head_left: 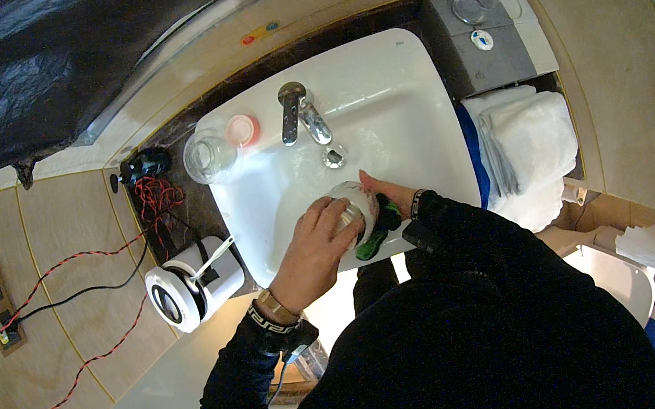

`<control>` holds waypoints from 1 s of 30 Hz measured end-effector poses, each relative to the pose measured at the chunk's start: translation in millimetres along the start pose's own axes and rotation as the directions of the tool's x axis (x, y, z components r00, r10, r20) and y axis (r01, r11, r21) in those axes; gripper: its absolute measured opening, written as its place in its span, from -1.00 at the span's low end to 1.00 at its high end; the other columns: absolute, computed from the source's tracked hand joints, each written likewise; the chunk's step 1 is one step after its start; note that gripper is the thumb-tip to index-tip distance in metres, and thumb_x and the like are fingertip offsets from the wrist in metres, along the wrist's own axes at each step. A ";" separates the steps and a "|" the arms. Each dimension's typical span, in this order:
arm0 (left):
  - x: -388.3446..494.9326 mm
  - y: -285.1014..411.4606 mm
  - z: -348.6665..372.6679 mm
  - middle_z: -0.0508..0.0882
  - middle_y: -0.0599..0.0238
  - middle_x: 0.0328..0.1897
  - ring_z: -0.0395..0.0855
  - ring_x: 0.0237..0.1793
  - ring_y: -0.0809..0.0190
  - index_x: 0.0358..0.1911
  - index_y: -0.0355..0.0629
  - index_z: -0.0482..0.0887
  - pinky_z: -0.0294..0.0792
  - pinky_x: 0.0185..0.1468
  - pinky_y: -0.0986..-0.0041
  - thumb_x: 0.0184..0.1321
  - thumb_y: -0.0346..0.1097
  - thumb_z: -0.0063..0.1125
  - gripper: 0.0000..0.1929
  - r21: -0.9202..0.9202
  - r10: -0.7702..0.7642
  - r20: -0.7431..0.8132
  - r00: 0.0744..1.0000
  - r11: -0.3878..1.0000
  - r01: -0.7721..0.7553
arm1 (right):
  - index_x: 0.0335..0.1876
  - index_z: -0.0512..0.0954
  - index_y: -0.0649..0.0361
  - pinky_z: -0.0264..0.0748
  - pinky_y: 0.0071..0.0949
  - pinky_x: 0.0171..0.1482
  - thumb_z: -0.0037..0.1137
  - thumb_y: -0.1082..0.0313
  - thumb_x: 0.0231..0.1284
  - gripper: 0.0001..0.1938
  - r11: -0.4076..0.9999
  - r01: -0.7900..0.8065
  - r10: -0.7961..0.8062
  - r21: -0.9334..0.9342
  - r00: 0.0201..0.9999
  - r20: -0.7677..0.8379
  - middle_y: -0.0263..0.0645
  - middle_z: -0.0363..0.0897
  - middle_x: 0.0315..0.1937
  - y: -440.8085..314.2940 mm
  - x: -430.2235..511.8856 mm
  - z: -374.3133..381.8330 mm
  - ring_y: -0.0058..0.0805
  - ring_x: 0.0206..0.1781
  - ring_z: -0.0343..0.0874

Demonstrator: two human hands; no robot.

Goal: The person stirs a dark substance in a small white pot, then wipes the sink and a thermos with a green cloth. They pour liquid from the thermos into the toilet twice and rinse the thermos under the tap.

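Note:
Over the front part of a white ceramic washbasin (399,126), both hands are on a whitish, rounded container (364,201) with reddish marks on its side. My left hand (321,242) curls its fingers over the container's left end, around what looks like its rim. My right hand (389,190) is at the container's right side, thumb raised, its fingers partly hidden. Beneath the right hand, a green and black item (372,245), perhaps a cloth or sponge, hangs at the basin's front edge. A chrome faucet (315,124) stands behind the hands, above the metal drain (333,155).
A clear jar (207,156) and a pink-rimmed lid (242,130) sit on the basin's left corner. Left of it are a white electric kettle (218,276) and red-black cords (159,198). Folded white towels (529,136) and a grey box (489,61) lie at the right.

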State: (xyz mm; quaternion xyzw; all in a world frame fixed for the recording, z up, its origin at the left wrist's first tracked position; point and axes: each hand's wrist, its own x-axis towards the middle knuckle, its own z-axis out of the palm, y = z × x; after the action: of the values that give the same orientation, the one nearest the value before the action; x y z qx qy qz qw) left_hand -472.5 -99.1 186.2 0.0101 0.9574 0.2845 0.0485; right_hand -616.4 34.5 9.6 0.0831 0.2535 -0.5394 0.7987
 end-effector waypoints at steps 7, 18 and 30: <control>-2.9 -8.4 -16.2 0.38 0.03 0.33 0.35 0.31 -0.15 0.20 -0.01 0.50 0.36 0.32 0.18 -0.18 -0.31 0.48 -0.28 0.012 -0.034 0.076 0.997 0.999 0.033 | 0.25 0.48 0.09 0.56 -0.35 0.14 -0.04 -0.37 0.26 -0.30 0.991 -0.070 0.055 -0.111 0.989 -0.136 -0.16 0.58 0.13 -4.7 9.3 11.0 -0.36 0.08 0.60; -15.3 -8.9 -2.8 0.33 0.03 0.33 0.36 0.29 -0.12 0.32 0.02 0.37 0.51 0.17 0.19 -0.14 -0.21 0.46 -0.18 0.023 -0.043 0.068 0.997 0.999 0.041 | 0.17 0.50 0.06 0.60 -0.35 0.06 0.02 -0.24 0.30 -0.44 0.992 -0.047 0.028 -0.114 0.986 -0.163 -0.21 0.61 0.02 4.1 -0.1 9.6 -0.39 -0.02 0.63; -29.9 -12.2 -11.5 0.47 -0.06 0.15 0.55 -0.16 -0.03 0.20 0.03 0.50 0.53 -0.19 0.24 -0.03 0.16 0.39 -0.29 0.293 0.119 0.002 0.993 0.949 -0.114 | 0.16 0.51 0.06 0.58 -0.39 0.04 0.04 -0.32 0.21 -0.37 0.976 -0.060 0.030 -0.209 0.989 -0.143 -0.21 0.61 0.01 -5.5 -18.8 62.3 -0.41 -0.03 0.63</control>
State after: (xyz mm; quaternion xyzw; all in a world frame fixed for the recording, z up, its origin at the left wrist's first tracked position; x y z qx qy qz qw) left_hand -443.8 -117.0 191.6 0.0715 0.9870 0.1420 0.0223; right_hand -607.2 22.4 73.1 0.0400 0.3628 -0.4837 0.7955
